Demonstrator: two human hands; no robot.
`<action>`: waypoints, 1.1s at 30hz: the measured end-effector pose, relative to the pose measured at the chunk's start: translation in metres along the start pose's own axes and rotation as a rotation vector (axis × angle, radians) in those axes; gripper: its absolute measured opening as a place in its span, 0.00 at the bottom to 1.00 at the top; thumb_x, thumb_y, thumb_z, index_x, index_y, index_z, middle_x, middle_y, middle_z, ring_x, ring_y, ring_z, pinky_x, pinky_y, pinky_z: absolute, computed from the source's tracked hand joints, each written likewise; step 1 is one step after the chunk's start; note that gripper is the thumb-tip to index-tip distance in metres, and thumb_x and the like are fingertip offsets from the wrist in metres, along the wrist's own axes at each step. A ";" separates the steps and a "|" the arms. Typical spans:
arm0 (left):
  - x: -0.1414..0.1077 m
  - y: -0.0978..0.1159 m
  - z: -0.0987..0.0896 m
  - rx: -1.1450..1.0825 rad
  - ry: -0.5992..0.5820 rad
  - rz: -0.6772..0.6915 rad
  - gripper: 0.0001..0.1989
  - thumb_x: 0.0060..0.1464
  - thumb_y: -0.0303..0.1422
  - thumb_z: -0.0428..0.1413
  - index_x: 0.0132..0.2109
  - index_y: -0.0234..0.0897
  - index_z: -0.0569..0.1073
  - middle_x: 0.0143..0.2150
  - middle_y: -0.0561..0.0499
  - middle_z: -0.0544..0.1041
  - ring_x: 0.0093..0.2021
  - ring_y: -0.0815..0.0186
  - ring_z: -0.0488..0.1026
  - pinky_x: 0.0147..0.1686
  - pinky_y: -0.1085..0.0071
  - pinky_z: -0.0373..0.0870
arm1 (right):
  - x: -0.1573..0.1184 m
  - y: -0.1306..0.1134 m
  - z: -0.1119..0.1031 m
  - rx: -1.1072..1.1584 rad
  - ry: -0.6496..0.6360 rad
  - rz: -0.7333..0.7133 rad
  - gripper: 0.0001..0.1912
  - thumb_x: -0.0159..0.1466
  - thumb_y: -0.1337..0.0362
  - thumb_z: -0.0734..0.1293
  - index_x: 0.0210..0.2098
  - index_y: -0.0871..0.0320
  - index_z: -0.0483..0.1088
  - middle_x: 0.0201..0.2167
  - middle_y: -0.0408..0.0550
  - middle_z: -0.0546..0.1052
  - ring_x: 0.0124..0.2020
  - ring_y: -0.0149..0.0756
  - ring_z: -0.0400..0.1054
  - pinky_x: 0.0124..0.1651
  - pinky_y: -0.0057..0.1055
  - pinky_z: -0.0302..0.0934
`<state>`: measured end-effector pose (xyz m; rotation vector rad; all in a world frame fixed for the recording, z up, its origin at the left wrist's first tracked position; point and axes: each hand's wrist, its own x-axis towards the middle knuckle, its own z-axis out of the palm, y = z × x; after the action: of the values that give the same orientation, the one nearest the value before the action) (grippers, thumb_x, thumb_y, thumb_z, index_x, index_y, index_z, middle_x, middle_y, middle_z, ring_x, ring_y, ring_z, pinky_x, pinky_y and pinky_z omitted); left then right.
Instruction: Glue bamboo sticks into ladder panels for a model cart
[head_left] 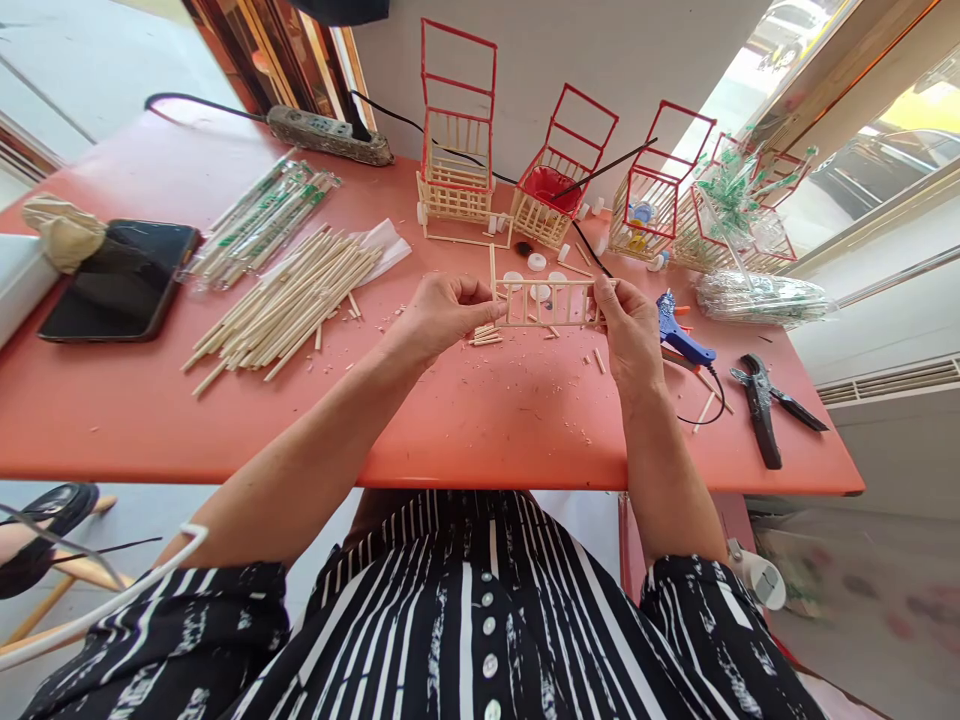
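Between my two hands, a small ladder-like frame of wooden sticks (555,285) is held up above the table. My left hand (450,312) pinches its left end, where one longer stick points upward. My right hand (626,318) grips the right end between thumb and fingers. Behind and beneath the frame lie several white plastic caps (537,262) and short cut sticks (487,336). A blue glue gun (686,335) rests just right of my right hand. Left of my left hand is a pile of loose wooden sticks (292,305).
Stick-built carts with red handles (459,190) line the back wall. A power strip (330,135), wrapped sticks (259,220) and a phone (120,280) lie to the left. Black-handled cutters (763,410) lie near the right edge of the red table (465,430).
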<state>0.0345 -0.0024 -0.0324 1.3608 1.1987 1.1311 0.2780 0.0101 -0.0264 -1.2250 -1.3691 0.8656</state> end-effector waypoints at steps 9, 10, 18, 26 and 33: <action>0.000 0.005 -0.003 -0.018 -0.081 -0.036 0.12 0.50 0.35 0.68 0.26 0.34 0.75 0.22 0.54 0.72 0.21 0.73 0.66 0.22 0.76 0.64 | 0.000 -0.003 0.000 -0.017 -0.026 0.065 0.29 0.62 0.35 0.72 0.27 0.55 0.69 0.22 0.38 0.65 0.22 0.26 0.53 0.25 0.27 0.51; 0.000 0.005 -0.004 -0.027 -0.075 -0.043 0.12 0.51 0.35 0.68 0.27 0.34 0.75 0.22 0.53 0.72 0.21 0.73 0.67 0.22 0.76 0.65 | 0.000 -0.002 0.000 -0.021 -0.045 0.089 0.29 0.62 0.35 0.72 0.27 0.55 0.70 0.21 0.38 0.65 0.21 0.26 0.52 0.25 0.28 0.50; 0.013 -0.003 -0.015 -0.093 0.005 -0.125 0.09 0.52 0.27 0.69 0.31 0.33 0.75 0.20 0.54 0.74 0.19 0.71 0.72 0.21 0.76 0.70 | 0.000 0.007 0.005 -0.018 -0.144 0.237 0.30 0.59 0.35 0.73 0.27 0.56 0.70 0.24 0.42 0.74 0.22 0.25 0.59 0.23 0.25 0.54; 0.021 -0.010 -0.025 -0.053 -0.023 -0.254 0.13 0.49 0.26 0.70 0.31 0.35 0.72 0.17 0.53 0.75 0.16 0.69 0.73 0.18 0.77 0.69 | 0.001 0.018 0.001 -0.118 -0.258 0.263 0.24 0.62 0.41 0.73 0.31 0.58 0.74 0.26 0.45 0.78 0.23 0.27 0.64 0.23 0.24 0.55; 0.020 -0.012 -0.029 0.063 -0.040 -0.270 0.13 0.46 0.22 0.66 0.34 0.38 0.70 0.17 0.54 0.75 0.17 0.64 0.76 0.18 0.75 0.71 | -0.002 0.023 0.000 -0.423 -0.308 0.165 0.17 0.67 0.51 0.66 0.36 0.58 0.78 0.25 0.44 0.77 0.24 0.33 0.66 0.27 0.29 0.59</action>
<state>0.0067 0.0202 -0.0402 1.2186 1.3530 0.8776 0.2827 0.0133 -0.0482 -1.5925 -1.7802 0.9365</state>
